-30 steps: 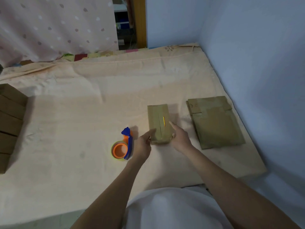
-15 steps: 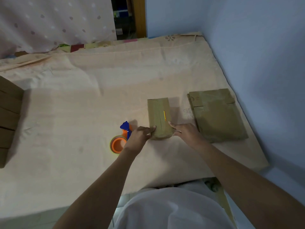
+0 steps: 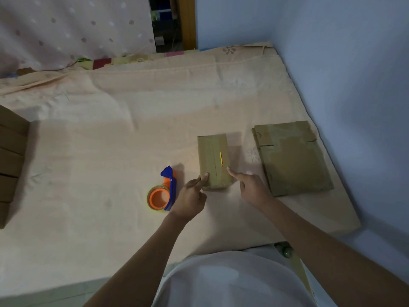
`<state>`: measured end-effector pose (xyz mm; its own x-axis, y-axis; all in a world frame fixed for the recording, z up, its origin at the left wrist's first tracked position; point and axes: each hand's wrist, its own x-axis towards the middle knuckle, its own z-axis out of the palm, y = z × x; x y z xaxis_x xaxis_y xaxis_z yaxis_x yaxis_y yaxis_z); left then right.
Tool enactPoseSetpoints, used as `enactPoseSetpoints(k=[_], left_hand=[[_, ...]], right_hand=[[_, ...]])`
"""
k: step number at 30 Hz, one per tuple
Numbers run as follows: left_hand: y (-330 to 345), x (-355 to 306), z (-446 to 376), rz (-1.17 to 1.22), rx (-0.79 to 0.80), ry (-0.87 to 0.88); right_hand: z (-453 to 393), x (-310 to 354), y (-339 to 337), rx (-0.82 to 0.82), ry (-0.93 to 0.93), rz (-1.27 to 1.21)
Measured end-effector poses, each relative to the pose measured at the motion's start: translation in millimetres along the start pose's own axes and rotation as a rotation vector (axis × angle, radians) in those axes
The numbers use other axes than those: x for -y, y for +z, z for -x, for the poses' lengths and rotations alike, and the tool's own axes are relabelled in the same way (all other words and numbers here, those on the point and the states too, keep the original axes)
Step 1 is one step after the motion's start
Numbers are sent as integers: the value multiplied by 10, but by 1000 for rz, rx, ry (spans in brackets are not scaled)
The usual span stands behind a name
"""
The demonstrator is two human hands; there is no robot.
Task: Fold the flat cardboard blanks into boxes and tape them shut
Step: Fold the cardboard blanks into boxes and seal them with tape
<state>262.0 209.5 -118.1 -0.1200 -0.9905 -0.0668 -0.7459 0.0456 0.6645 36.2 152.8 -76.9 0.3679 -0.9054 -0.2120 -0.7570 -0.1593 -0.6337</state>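
Head view, looking down on a bed surface covered with a peach sheet (image 3: pixel 110 151). A folded cardboard box (image 3: pixel 214 161) lies flat on the sheet, right of centre, long axis running away from the person. A seam runs down its top face; a short yellow-red mark sits just right of that seam.

Left hand (image 3: pixel 190 197): fingers extended, fingertips (image 3: pixel 205 176) touching the near left corner of the box top. Nothing is gripped; hand reads as apart, pressing only.

Right hand (image 3: pixel 252 187): index finger straight, tip at the near right edge of the box, touching or very nearly so. Remaining fingers loosely bent, holding nothing.

Tape dispenser (image 3: pixel 162 191) with orange core and blue handle lies on the sheet just left of the left hand, apart from the box. Whether the hand touches it cannot be told.

Stack of flat cardboard blanks (image 3: pixel 292 159) rests on the sheet to the right of the box, near the blue wall (image 3: pixel 343 63), well clear of both hands.

At the far left edge a stack of brown boxes (image 3: pixel 11 160) stands, partly cut off by the frame.

Behind the bed: a pale dotted curtain (image 3: pixel 73 27) and a wooden door frame (image 3: pixel 187 21). The person's white garment (image 3: pixel 232 282) fills the bottom centre
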Motion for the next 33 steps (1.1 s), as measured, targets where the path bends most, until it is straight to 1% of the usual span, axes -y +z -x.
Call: enactPoseSetpoints(k=[3,5,7,9,11,14,16,17,21,24,27,29,33], left_hand=[[-84,-19,-58,14,6,-35],[-132,-77,-146,-10,20,-64],[-164,-130,-213,-48,57,-107],[-181,-139,-249,-136,98,-129],[-178,-126,-256,-212,113,-83],[-180,-112,-232,-258,96,68],[-182,-68,-207,-284,128,148],[-180,-33,-205,-296,117,176],[-215,105,-255,-358,81,289],[-241,68,-255,-397,133,297],[-221,-38,-221,-398,123,206],[-198,-96,-258,-426,135,179],[-144,-177,-360,-577,35,228]], right_hand=[[-35,36,102,-57,46,-124],[-64,82,152,-65,110,-149],[-77,140,155,-26,146,-122],[-98,168,180,-5,145,-40],[-113,174,209,9,117,32],[-75,129,208,56,96,-4],[-56,11,237,43,-65,98],[-62,-59,255,41,-128,158],[-98,-138,213,108,-186,201],[-83,-121,166,155,-159,210],[-99,4,177,186,-62,297],[-150,109,223,128,-9,353],[-110,162,373,60,-13,430]])
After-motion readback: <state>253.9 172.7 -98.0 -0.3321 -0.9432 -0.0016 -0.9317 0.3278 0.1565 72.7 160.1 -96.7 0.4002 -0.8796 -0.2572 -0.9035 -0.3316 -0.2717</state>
